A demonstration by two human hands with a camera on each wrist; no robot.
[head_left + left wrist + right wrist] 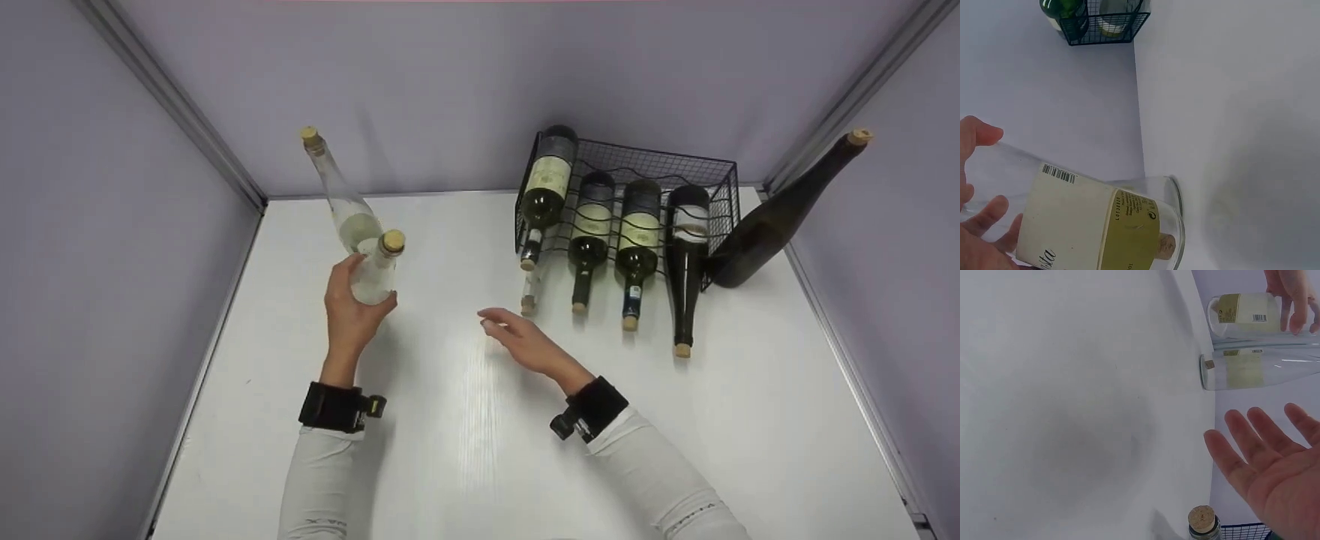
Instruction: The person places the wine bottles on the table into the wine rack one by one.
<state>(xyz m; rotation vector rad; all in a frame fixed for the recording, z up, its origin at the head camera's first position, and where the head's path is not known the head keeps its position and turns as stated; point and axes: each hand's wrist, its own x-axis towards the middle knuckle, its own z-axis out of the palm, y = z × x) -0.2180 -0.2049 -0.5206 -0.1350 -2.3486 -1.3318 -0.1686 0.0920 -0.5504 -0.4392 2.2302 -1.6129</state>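
At left of the worktop, clear bottle is roughly upright, long axis near vertical, corked neck up, just in front of second bottle; left hand clamped round it. Further right, right hand hovers, fingers loosely extended leftward, near wire rack.
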